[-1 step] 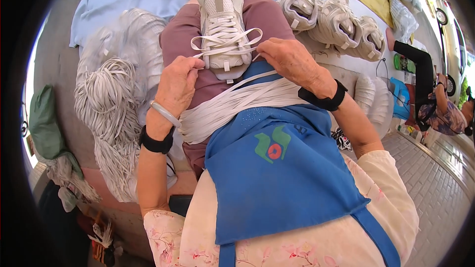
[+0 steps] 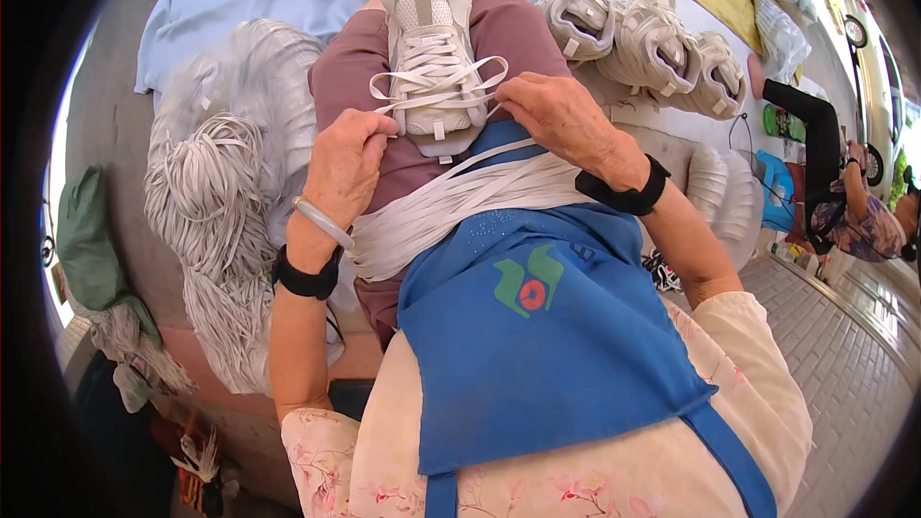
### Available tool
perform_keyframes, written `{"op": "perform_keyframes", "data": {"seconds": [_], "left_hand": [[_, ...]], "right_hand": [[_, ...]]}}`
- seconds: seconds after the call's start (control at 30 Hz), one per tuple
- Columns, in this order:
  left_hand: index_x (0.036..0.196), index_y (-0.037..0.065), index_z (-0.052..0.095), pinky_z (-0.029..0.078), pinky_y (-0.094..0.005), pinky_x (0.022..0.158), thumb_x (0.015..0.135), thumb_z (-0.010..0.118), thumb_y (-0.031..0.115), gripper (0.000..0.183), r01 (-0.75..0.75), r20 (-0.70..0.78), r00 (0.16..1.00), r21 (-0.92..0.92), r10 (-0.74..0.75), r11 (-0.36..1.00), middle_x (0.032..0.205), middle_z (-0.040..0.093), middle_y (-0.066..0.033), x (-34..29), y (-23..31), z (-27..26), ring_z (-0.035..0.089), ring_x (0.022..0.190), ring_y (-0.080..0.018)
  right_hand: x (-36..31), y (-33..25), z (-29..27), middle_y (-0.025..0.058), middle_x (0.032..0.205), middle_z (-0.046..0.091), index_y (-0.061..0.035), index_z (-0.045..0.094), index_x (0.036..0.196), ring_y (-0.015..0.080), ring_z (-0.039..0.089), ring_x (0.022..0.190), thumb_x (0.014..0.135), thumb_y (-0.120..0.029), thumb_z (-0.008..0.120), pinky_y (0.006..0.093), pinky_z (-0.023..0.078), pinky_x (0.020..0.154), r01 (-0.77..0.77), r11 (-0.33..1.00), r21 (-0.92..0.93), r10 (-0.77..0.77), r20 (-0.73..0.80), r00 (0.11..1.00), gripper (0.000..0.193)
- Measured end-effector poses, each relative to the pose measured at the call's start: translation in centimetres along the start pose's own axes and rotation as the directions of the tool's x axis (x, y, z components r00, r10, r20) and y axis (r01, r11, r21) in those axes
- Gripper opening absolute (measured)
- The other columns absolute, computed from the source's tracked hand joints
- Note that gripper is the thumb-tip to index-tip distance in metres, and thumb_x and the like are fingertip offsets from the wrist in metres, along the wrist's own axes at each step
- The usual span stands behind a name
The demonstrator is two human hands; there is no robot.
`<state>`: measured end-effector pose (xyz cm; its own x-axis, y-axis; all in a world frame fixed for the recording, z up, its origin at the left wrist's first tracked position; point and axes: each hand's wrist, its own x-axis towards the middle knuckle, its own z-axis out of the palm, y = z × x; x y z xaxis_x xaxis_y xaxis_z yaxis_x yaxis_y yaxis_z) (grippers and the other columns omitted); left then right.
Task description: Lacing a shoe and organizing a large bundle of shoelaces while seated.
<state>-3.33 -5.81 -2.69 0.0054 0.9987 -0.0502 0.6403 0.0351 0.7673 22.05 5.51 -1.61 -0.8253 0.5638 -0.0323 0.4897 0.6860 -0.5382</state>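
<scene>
atop the mauve trousers (image 2: 513, 29) rests a pale sneaker (image 2: 424, 10), toe pointing away, its looped white lace (image 2: 434, 83) pinched in the closed grip of left hand (image 2: 345, 158) and right hand (image 2: 564, 118), seemingly a lace-adjusting step calling for even tension.

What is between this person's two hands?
In the head view, the heel end of a pale shoe and its looped laces lie between the left hand and right hand.

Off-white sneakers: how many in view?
4 clearly visible: the laced sneaker between the left hand and right hand; three more in a row at upper right, namely a left sneaker, middle sneaker and right sneaker. Others may be hidden beneath.
</scene>
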Motion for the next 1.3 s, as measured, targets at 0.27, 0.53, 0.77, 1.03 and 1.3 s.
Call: {"op": "perform_keyframes", "data": {"seconds": [0.27,0.53,0.77,1.03,1.3], "left_hand": [[0.096,0.003,0.064,0.050,-0.0222,0.061,0.086,0.056,0.002,0.013,0.287,-0.066,0.945,-0.300,-0.320,0.910,0.082,0.063,-0.0006,0.8,0.3,0.6,0.060,0.072,-0.0080],[0.092,0.004,0.060,0.050,-0.0190,0.060,0.084,0.060,0.001,0.009,0.395,-0.036,0.894,-0.406,-0.446,0.824,0.081,0.063,-0.0002,2.0,-0.3,0.6,0.061,0.073,-0.0066],[0.087,0.003,0.057,0.050,-0.0188,0.058,0.083,0.063,0.001,0.008,0.435,0.022,0.869,-0.512,-0.495,0.741,0.079,0.063,-0.0018,2.0,-0.4,0.0,0.061,0.071,-0.0069],[0.086,0.002,0.057,0.050,-0.0190,0.058,0.082,0.065,0.002,0.009,0.430,0.044,0.867,-0.567,-0.496,0.702,0.076,0.063,-0.0023,1.6,-0.6,0.7,0.061,0.069,-0.0070],[0.085,0.003,0.057,0.048,-0.0191,0.060,0.081,0.066,0.003,0.010,0.409,-0.032,0.877,-0.473,-0.479,0.780,0.076,0.063,-0.0017,2.1,-0.6,0.4,0.059,0.067,-0.0065]], "right_hand": [[0.3,-0.6,1.0,0.0102,0.079,0.059,-0.0037,0.060,0.088,0.0301,0.059,0.072,0.083,-0.011,0.060,0.0364,0.047,0.064,-0.040,0.988,0.151,0.072,-0.211,0.975,0.009],[0.1,-0.2,1.7,0.0097,0.077,0.057,-0.0040,0.062,0.086,0.0293,0.059,0.070,0.082,-0.011,0.061,0.0351,0.048,0.063,-0.022,1.000,0.015,0.024,-0.155,0.988,0.008],[1.0,-0.7,1.4,0.0121,0.082,0.059,-0.0035,0.061,0.088,0.0321,0.060,0.075,0.085,-0.012,0.056,0.0381,0.048,0.067,-0.071,0.966,0.247,0.117,-0.175,0.978,0.011],[0.2,-0.6,2.0,0.0138,0.084,0.060,-0.0026,0.061,0.090,0.0326,0.059,0.078,0.084,-0.009,0.057,0.0379,0.048,0.071,-0.125,0.947,0.297,0.178,-0.158,0.971,0.009],[1.3,-0.4,2.4,0.0106,0.090,0.056,-0.0046,0.060,0.089,0.0316,0.058,0.081,0.085,-0.008,0.057,0.0376,0.048,0.071,-0.027,0.979,0.201,0.087,-0.295,0.951,0.006]]}}
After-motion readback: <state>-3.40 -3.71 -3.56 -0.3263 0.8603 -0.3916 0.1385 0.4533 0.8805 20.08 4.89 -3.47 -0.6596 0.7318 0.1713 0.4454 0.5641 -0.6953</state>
